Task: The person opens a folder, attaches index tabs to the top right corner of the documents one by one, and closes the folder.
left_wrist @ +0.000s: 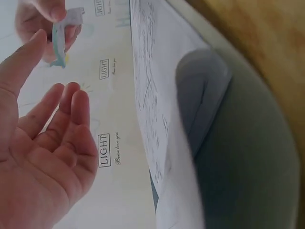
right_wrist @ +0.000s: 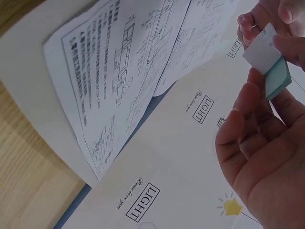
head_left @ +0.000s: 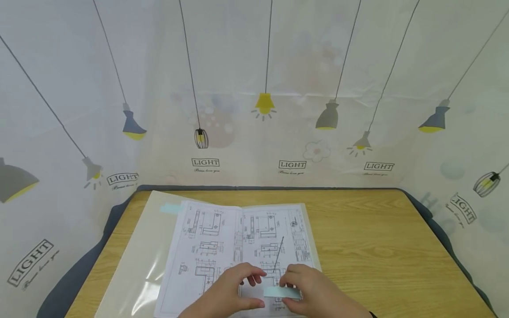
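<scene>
My right hand (head_left: 312, 287) pinches a light blue-green sticky note (head_left: 281, 292) between thumb and fingers. In the right wrist view this sticky note (right_wrist: 278, 78) shows a pale, partly printed face beside its blue-green part. To the left, my left hand (head_left: 232, 287) is held with loosely curved fingers and grips nothing; its palm (left_wrist: 47, 157) shows in the left wrist view. Below both hands a booklet of technical drawings (head_left: 222, 221) lies spread, its lower part hidden by the hands.
The booklet lies within a clear-covered folder (head_left: 131, 260) on the wooden table (head_left: 377, 247). Another blue-green sticky tab (head_left: 171, 208) sticks out at the left page's upper edge. A lamp-patterned curtain (head_left: 246, 145) surrounds the table. A thin dark line (head_left: 279, 252) crosses the right page.
</scene>
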{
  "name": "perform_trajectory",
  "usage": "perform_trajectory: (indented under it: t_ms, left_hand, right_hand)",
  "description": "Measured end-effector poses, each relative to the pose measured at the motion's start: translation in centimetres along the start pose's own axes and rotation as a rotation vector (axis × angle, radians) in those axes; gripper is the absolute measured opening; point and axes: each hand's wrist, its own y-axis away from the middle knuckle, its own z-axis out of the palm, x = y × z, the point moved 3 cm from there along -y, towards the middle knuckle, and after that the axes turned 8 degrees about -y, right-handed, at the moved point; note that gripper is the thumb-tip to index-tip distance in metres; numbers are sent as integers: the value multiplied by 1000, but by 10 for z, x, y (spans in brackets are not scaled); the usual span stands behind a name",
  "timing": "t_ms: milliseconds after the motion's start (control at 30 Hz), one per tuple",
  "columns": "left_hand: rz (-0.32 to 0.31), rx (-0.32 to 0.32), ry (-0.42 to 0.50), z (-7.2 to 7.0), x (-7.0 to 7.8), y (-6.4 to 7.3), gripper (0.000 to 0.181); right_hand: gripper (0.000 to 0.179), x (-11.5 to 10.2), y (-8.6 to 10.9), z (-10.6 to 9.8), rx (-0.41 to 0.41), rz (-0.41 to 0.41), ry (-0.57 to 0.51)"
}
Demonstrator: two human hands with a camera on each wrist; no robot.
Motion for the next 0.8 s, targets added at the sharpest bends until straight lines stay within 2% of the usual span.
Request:
perform_trajectory:
  t_ms: [100, 267, 467, 800]
  left_hand:
    - [52, 58, 3, 5, 0, 0, 43]
    - [96, 148, 36, 9, 2, 2, 27]
    - [142, 191, 43, 11, 6, 4, 26]
    - [121, 260, 60, 16, -1, 5, 20]
  right_hand:
    - [19, -1, 0, -1, 8, 4, -10]
    - [18, -2, -1, 2, 25, -13, -28]
    - [17, -2, -2, 3, 56, -50, -12]
    - [18, -4, -2, 1, 83, -44, -12]
